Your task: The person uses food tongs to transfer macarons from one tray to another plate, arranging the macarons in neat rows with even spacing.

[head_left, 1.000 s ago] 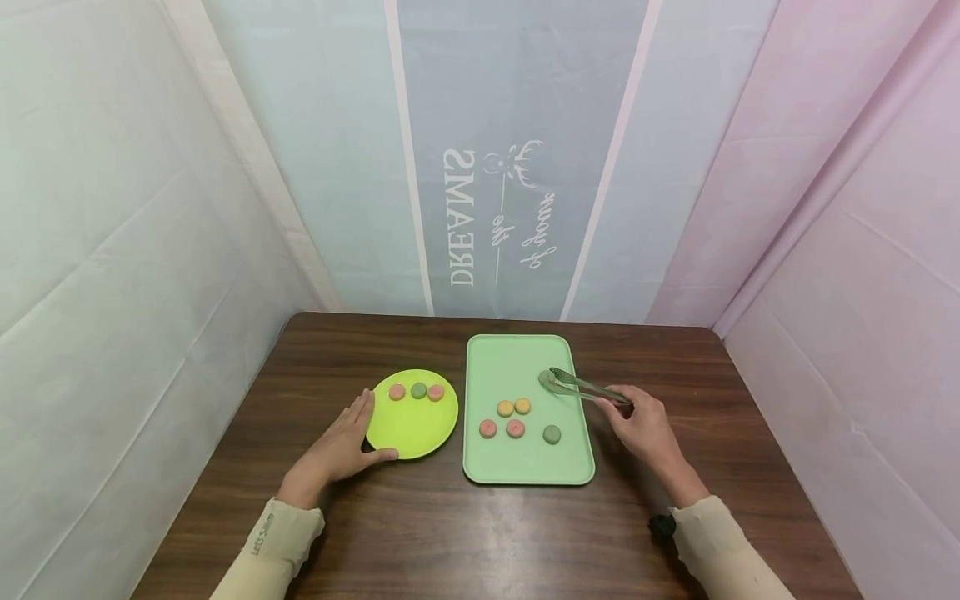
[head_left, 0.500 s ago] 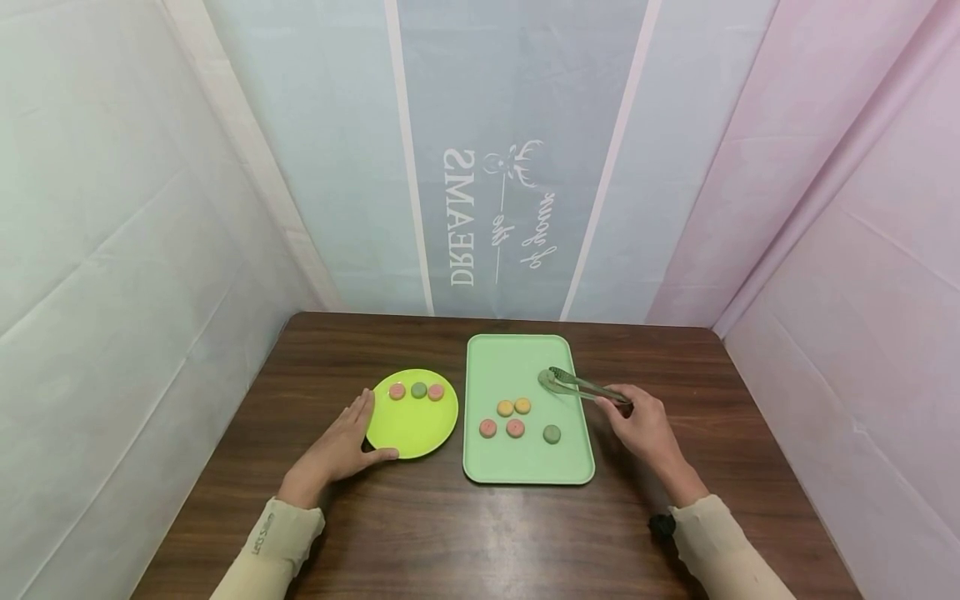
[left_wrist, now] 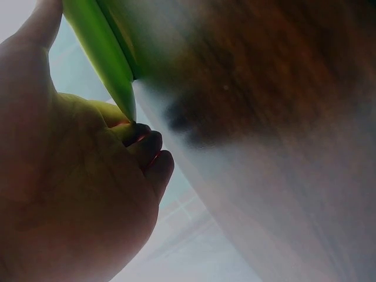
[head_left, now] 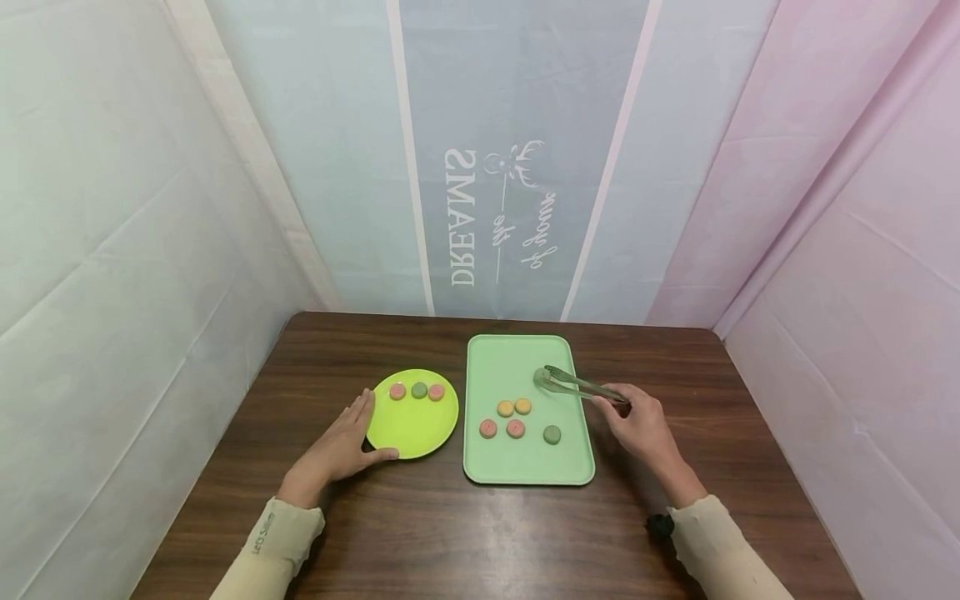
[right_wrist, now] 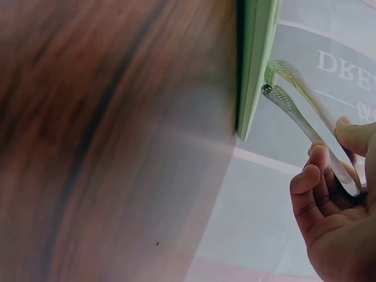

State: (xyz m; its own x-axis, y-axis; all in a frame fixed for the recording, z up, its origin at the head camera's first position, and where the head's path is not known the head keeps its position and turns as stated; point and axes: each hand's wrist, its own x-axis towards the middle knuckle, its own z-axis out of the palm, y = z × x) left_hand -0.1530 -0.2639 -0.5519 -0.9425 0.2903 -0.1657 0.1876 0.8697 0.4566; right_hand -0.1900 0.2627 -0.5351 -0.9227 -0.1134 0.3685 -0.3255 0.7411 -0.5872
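My left hand (head_left: 339,442) rests at the left side of a lime-green plate (head_left: 410,429), fingers straight along its rim and thumb on the near edge. In the left wrist view the plate's green edge (left_wrist: 106,64) lies beside the fingers. Two pink macarons (head_left: 397,391) and a green macaron (head_left: 419,390) sit in a row on the plate's far part. My right hand (head_left: 643,425) holds metal tongs (head_left: 592,388), their perforated heads spread apart over the pale green tray (head_left: 517,358). The tray bears two yellow macarons (head_left: 506,408), two pink macarons (head_left: 488,428) and one green macaron (head_left: 552,434).
A dark wooden table (head_left: 480,542) carries the plate and the tray, which stand side by side with a narrow gap. Pale cloth walls enclose the left, right and back; the back curtain (head_left: 517,83) has mirrored lettering. A black band (head_left: 660,527) shows at the right wrist.
My right hand and the tongs have shifted slightly left over the tray. The left hand, plate and macarons have stayed where they were.
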